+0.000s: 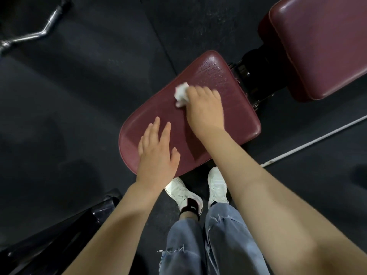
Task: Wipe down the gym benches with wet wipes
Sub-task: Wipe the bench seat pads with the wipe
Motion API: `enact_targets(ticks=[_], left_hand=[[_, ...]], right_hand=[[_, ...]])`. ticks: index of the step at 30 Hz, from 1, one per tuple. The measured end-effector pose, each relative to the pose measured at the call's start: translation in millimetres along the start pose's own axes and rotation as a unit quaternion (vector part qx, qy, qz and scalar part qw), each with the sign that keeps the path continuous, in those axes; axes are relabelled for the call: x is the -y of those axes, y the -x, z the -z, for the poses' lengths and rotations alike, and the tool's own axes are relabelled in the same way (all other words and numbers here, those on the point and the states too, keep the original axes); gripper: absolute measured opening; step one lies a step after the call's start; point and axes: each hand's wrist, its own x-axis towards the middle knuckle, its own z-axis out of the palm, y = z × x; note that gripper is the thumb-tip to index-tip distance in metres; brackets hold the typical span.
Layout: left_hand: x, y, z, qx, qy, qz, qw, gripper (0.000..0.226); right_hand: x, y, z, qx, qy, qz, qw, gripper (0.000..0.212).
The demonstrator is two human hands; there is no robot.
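A maroon padded bench seat (234, 116) lies below me, its far part glistening wet. My right hand (204, 108) presses a crumpled white wet wipe (181, 93) onto the middle of the seat; the wipe sticks out to the left of my fingers and looks blurred. My left hand (156, 153) rests flat on the near left part of the seat, fingers spread, holding nothing. The bench's maroon backrest pad (321, 42) rises at the upper right, joined to the seat by a dark metal hinge (248, 76).
A dark rubber floor (89, 96) surrounds the bench. A curved chrome barbell (29, 34) lies at the upper left. A black frame part (69, 225) runs along the lower left. My white sneakers (198, 191) stand just under the seat's near edge. A white line (317, 139) crosses the floor on the right.
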Motion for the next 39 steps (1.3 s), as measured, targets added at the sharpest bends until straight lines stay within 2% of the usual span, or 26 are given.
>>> enact_targets(ticks=[1,4,6,9,12,14,16,18,22,27,30,33,36,39], left_hand=[[-0.9,0.7,1.3,0.002,0.002,-0.005,1.0,0.067],[-2.5,-0.4,3.5,0.005,0.002,-0.021,1.0,0.068],[-1.7,-2.9,2.7,0.004,0.001,-0.023,1.0,0.069],[-2.1,-5.2,1.3,-0.003,0.004,-0.026,1.0,0.071],[-2.5,-7.7,-0.8,-0.005,-0.002,-0.024,1.0,0.072],[-2.3,-8.9,-1.5,0.001,-0.003,-0.017,1.0,0.072],[-3.4,-9.0,-0.7,0.009,-0.001,-0.01,1.0,0.074],[-4.9,-8.6,1.2,0.019,-0.001,-0.004,1.0,0.075],[-11.3,-8.6,1.3,0.028,-0.01,-0.002,1.0,0.076],[-15.4,-9.6,-3.7,0.026,-0.018,0.01,0.999,0.078],[-16.7,-9.4,-5.5,0.026,-0.025,0.013,0.999,0.079],[-16.1,-10.2,-7.0,0.023,-0.036,0.01,0.999,0.08],[-15.2,-10.2,-7.0,0.02,-0.051,0.008,0.998,0.079],[-17.7,-10.5,-4.5,0.025,-0.045,0.016,0.999,0.079]], right_hand=[[-13.6,27.0,4.5,0.008,-0.007,-0.016,1.0,0.006],[-51.6,105.9,22.1,0.053,-0.007,-0.091,0.994,0.013],[-59.0,124.7,29.0,0.063,-0.006,-0.133,0.989,0.014],[-39.6,83.3,20.3,0.042,-0.026,-0.112,0.993,0.014],[-1.1,-5.0,7.6,0.04,-0.009,-0.019,0.999,0.021],[20.1,-56.2,9.8,0.059,0.033,0.026,0.997,0.036],[24.5,-81.9,10.6,0.1,0.057,0.045,0.992,0.031],[13.2,-75.3,12.7,0.107,0.054,0.041,0.992,0.023],[-37.4,11.5,19.2,0.009,0.024,-0.051,0.998,0.009],[-77.0,118.3,29.8,0.019,-0.037,-0.169,0.985,0.01],[-63.5,100.5,25.6,-0.009,-0.065,-0.201,0.977,0.016],[-46.5,23.6,20.0,-0.012,-0.044,-0.161,0.986,0.022],[-32.3,-55.1,20.1,-0.004,-0.019,-0.065,0.998,0.025],[-36.7,-74.1,19.3,0.025,0.002,-0.012,1.0,0.02]])
